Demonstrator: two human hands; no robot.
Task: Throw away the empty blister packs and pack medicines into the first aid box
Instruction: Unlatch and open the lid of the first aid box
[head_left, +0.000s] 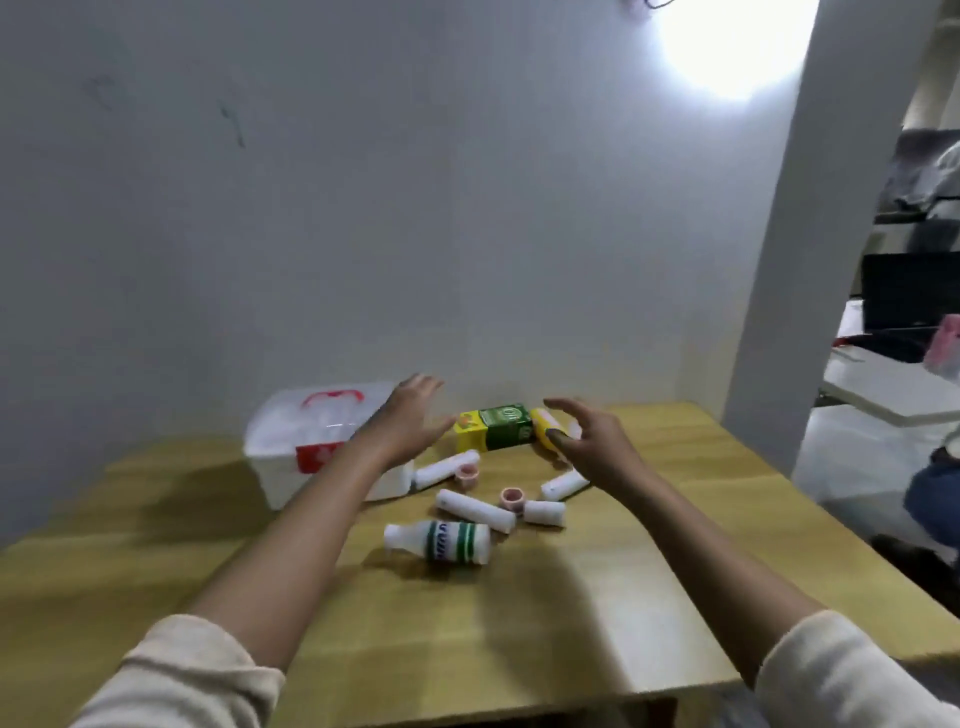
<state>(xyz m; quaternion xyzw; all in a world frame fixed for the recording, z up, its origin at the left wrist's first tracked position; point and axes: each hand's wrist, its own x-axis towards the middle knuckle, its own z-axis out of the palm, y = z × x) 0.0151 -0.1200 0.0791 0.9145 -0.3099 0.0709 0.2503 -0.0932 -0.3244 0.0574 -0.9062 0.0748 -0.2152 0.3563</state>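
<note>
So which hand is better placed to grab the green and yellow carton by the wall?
Probably the right hand: its open fingers hover beside the green and yellow carton. The left hand is near too, but over the white first aid box.

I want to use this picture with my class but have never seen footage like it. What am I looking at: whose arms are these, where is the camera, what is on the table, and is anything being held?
There is no machine here. The single picture comes from a wide-angle camera worn on a person's head, looking forward and down, so the arms are the wearer's own. The left hand and right hand reach forward, both open and holding nothing. On the wooden table stands a white first aid box with a red handle, its lid closed. Beside it lie a green and yellow carton, a white bottle with green bands on its side, several small white tubes and two pink caps. The picture is blurred, so the labels cannot be read.
</note>
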